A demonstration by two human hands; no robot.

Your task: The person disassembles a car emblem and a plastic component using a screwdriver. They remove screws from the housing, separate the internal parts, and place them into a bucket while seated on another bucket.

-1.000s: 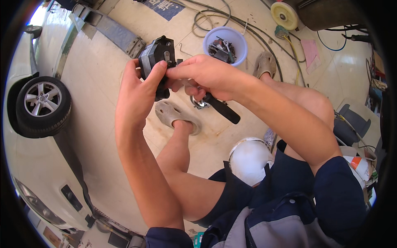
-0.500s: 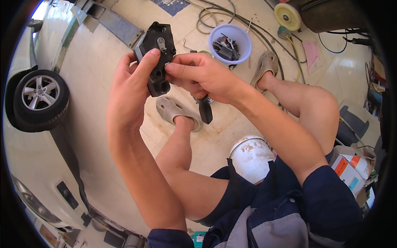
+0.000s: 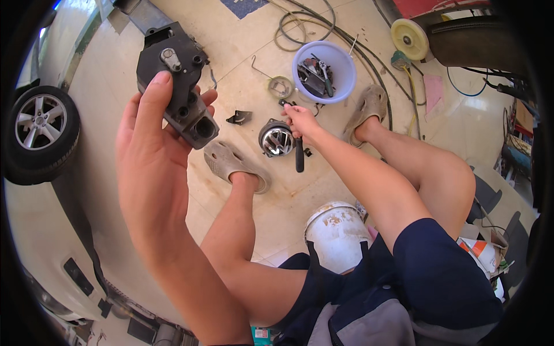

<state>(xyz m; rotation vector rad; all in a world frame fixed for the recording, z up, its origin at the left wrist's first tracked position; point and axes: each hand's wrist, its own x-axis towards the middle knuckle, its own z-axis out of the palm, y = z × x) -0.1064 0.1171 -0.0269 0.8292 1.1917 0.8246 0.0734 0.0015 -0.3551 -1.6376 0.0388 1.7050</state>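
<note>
Left hand (image 3: 151, 151) gripping black cast-metal bracket (image 3: 176, 81), raised; right hand (image 3: 300, 120) closed around black-handled tool (image 3: 299, 155), far, beside round chrome cap (image 3: 276, 138).

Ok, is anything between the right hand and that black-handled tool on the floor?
Nothing visible. The right hand is already on the tool, at its upper end, beside the round metal part. The left hand holds the black housing up, apart.
</note>
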